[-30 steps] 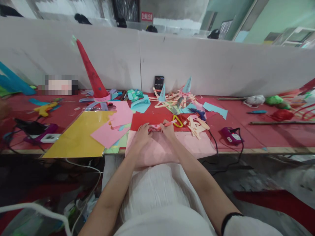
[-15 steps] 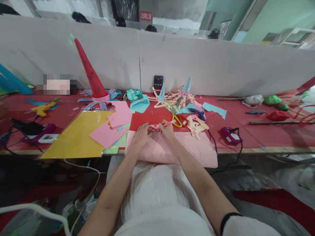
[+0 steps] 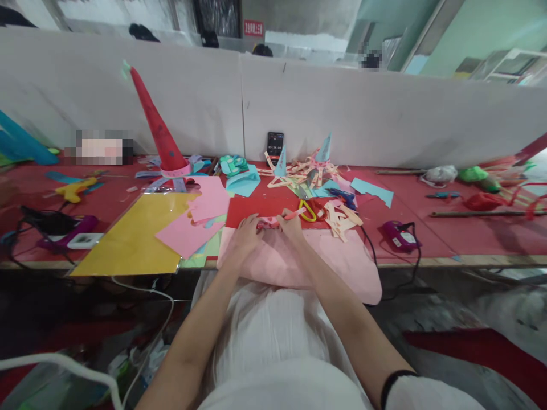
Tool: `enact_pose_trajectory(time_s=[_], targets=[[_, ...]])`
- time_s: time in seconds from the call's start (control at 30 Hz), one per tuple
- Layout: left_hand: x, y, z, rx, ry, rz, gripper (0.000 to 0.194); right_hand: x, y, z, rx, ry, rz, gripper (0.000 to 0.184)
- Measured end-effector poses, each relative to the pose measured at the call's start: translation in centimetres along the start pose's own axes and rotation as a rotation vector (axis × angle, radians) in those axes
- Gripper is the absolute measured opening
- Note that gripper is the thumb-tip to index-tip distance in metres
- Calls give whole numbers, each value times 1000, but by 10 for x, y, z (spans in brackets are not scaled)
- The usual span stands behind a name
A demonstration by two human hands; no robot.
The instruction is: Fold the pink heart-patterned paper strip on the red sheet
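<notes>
My left hand (image 3: pixel 248 232) is closed at the left end of a small pink strip with red patches (image 3: pixel 269 222). Under the strip lies a red sheet (image 3: pixel 260 206). My right hand (image 3: pixel 291 225) pinches a slim pink pen-like stick (image 3: pixel 296 214), its near end against the strip's right end. Just right of that hand are scissors with yellow handles (image 3: pixel 307 210). Both wrists rest over a pink sheet (image 3: pixel 333 259) that hangs past the table edge. Fingertips are small and partly hidden.
Pale paper strips (image 3: pixel 342 219) lie right of the scissors. Left are a yellow sheet (image 3: pixel 137 233) and pink paper (image 3: pixel 211 199). A tall red cone (image 3: pixel 156 122), small blue cones (image 3: pixel 323 149) and a phone (image 3: pixel 275 142) stand behind. A purple power block (image 3: pixel 399 236) sits right, a yellow glue gun (image 3: pixel 74 189) left.
The pink sheet's right corner hangs slightly lower over the table edge. Both hands stay in nearly the same place with the strip and the stick.
</notes>
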State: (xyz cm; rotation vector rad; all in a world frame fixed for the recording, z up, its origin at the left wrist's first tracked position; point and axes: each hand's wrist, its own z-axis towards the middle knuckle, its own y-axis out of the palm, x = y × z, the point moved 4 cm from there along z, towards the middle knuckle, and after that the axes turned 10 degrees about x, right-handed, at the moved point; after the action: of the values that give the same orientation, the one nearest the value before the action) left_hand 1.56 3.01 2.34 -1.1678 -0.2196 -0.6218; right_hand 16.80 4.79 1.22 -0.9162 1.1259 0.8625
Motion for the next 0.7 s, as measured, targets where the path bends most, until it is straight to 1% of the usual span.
enact_pose_trajectory(time_s=[0.1, 0.27, 0.5, 0.7], targets=[[-1, 1, 0, 2, 1, 3, 31, 2, 1, 1, 1, 22, 3, 20], [-2, 2, 1, 13, 3, 4, 30, 3, 1, 2, 0, -47, 9, 23], [-3, 2, 1, 16, 0, 6, 29, 2, 0, 2, 23, 8, -29, 22], [-1, 0, 1, 9, -2, -5, 26, 3, 0, 2, 17, -26, -11, 21]])
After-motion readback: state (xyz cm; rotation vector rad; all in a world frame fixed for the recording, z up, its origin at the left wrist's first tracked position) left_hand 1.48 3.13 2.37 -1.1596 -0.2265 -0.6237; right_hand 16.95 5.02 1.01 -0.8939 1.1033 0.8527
